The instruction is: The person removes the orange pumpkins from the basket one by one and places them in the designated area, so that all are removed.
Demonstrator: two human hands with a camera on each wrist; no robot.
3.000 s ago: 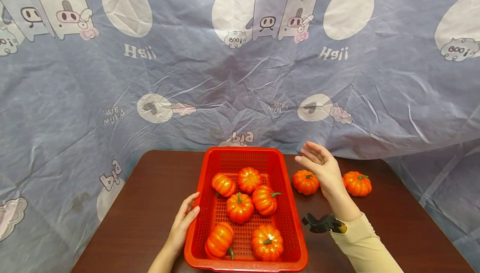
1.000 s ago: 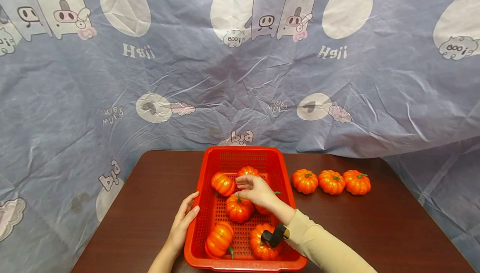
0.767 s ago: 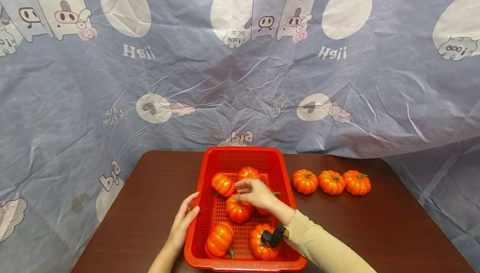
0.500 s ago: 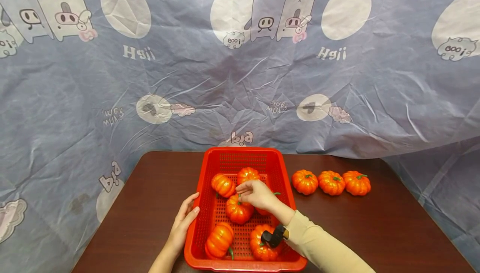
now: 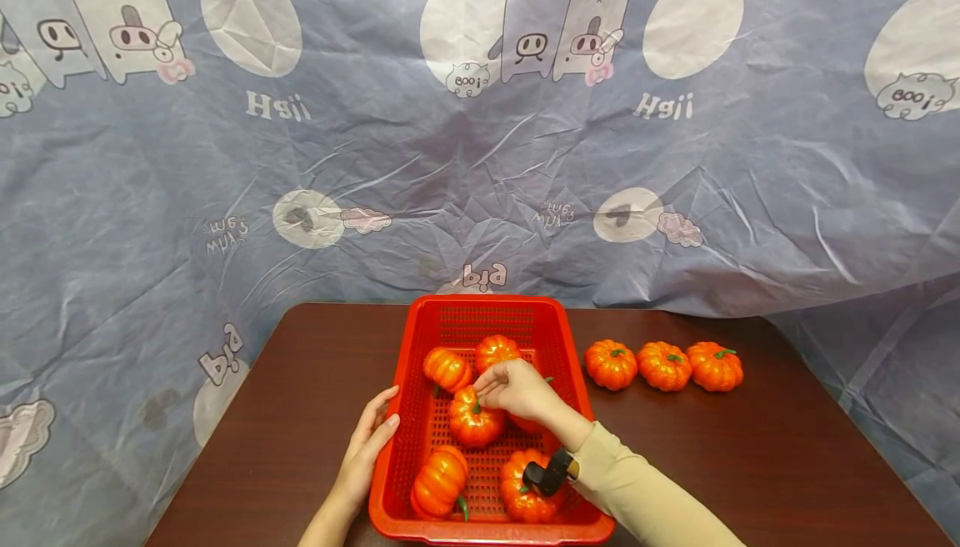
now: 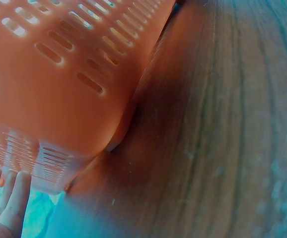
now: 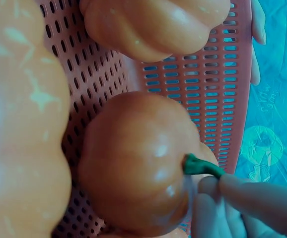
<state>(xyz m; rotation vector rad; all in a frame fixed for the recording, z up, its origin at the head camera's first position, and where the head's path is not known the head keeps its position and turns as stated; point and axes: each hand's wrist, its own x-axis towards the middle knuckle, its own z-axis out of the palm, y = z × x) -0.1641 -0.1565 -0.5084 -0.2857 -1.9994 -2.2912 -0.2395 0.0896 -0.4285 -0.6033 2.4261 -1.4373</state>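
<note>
Several small orange pumpkins lie in a red perforated plastic basket [image 5: 491,534]. Over the middle of it my right hand [image 5: 521,393] pinches the green stem [image 7: 203,166] of the central pumpkin [image 5: 474,424] between thumb and fingertips. That pumpkin still sits low among the others. My left hand [image 5: 363,447] rests against the basket's left rim, its fingers fairly straight along the outside. A pumpkin [image 5: 532,426] to the right is partly hidden by my right hand. The wrist camera covers part of the front right pumpkin [image 5: 525,501].
Three more pumpkins stand in a row on the dark wooden table [image 5: 720,455], right of the basket; the nearest pumpkin [image 5: 610,364] is close to its rim. A grey-blue printed cloth [image 5: 480,155] hangs behind the table.
My right hand came from above the row on the right into the basket, and its fingertips closed on the stem. The central pumpkin has tilted and shifted slightly left. The left hand stayed put.
</note>
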